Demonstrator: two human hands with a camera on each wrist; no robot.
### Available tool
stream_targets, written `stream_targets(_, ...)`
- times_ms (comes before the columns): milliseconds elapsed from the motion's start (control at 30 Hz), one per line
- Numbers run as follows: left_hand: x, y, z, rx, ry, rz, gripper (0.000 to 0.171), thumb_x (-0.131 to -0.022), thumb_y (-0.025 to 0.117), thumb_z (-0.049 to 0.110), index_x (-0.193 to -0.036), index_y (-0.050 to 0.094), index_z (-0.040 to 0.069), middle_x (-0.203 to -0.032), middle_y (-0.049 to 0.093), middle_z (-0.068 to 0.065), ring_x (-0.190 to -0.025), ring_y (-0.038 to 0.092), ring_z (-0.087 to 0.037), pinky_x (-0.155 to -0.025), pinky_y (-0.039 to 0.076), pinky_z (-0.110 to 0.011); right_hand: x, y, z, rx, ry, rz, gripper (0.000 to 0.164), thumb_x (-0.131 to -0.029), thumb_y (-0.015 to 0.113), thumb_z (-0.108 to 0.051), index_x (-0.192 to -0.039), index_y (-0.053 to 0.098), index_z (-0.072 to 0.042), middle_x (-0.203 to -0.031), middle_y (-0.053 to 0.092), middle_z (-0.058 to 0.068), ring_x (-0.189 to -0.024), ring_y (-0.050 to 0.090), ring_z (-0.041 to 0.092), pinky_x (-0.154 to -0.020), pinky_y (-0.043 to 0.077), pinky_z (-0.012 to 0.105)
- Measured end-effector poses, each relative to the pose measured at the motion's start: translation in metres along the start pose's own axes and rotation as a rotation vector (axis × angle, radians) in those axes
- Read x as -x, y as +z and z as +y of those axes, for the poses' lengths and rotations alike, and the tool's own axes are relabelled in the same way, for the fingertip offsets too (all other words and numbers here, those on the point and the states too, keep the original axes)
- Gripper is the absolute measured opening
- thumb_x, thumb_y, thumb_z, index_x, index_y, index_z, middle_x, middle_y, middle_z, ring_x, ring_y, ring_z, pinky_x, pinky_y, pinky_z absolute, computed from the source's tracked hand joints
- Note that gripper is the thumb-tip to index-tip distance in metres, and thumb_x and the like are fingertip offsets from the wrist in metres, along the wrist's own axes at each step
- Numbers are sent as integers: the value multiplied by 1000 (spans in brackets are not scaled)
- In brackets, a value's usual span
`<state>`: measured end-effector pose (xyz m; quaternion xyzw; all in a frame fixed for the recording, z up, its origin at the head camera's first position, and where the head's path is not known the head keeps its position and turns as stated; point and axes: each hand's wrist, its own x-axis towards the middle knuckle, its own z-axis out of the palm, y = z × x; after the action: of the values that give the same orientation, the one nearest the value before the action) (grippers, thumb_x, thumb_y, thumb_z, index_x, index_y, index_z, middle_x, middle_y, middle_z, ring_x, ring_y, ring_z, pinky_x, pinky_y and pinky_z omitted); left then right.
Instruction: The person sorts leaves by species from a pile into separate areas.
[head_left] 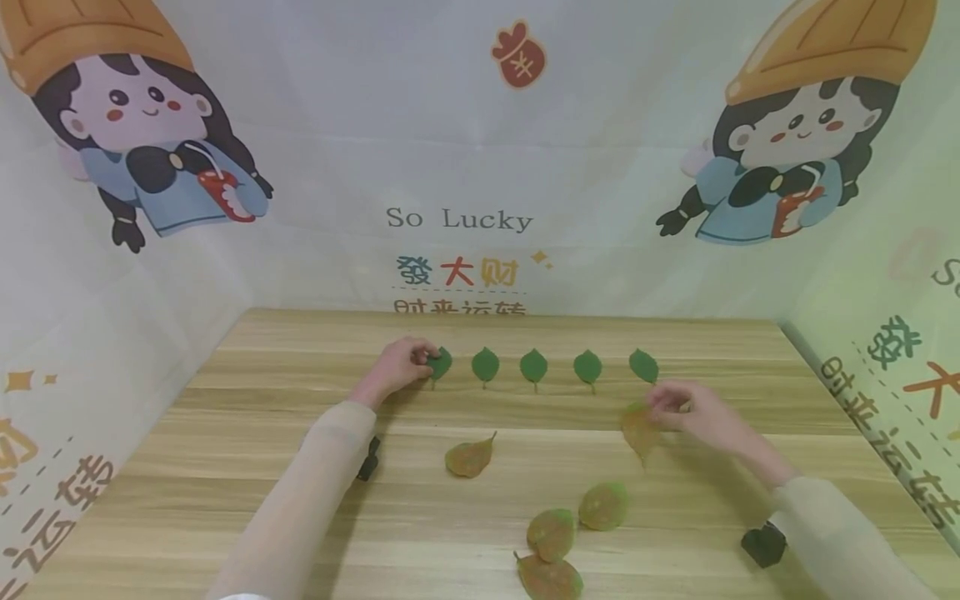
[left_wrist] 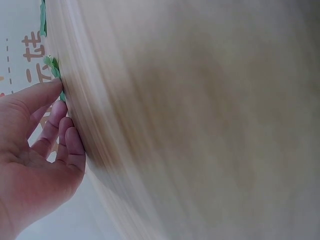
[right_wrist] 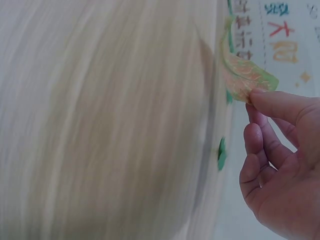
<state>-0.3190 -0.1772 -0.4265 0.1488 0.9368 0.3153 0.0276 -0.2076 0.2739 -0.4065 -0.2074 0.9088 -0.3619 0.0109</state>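
Five green leaves lie in a row along the far side of the wooden table. My left hand (head_left: 402, 360) is at the leftmost green leaf (head_left: 441, 364), with thumb and fingertips at its edge; in the left wrist view thumb and index finger pinch this leaf (left_wrist: 54, 66) close to the wood. Between thumb and index finger my right hand (head_left: 686, 405) pinches a yellow-orange leaf (head_left: 640, 429) by its edge. That leaf (right_wrist: 245, 76) hangs above the table, just in front of the rightmost green leaf (head_left: 643, 365). The other right fingers are curled loosely.
A brownish leaf (head_left: 469, 457) lies mid-table. Nearer the front are three more yellowish-brown leaves, one (head_left: 603, 506) apart and one (head_left: 551, 534) overlapping another (head_left: 550, 577). Printed cloth (head_left: 465, 167) hangs round the table (head_left: 262, 467).
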Motion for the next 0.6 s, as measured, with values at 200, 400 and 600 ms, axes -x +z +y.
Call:
stream_targets(200,0,-1,1,6,-14,5,27,-87,68,1,-114,68,2,-101,63,-17,-98,59,-29,-93,50,-46,2,-3,13,18,-1,32,20,-86,71,-5,-104,68,1,-93,69,10,-83,55,0,-73,50,20)
stream_targets(400,1,-2,0,6,-9,5,27,-87,68,1,-114,68,2,-100,62,-16,-97,58,-29,-93,49,-46,2,-1,19,82,29,51,28,-83,72,-2,-109,67,4,-96,70,12,-84,58,6,-74,50,19)
stream_targets(600,1,-1,0,9,-18,3,27,-87,68,1,-115,68,2,-100,62,-16,-98,58,-28,-93,50,-45,3,-1,26,102,51,43,33,-83,72,-1,-116,66,4,-101,71,15,-88,64,16,-77,52,20)
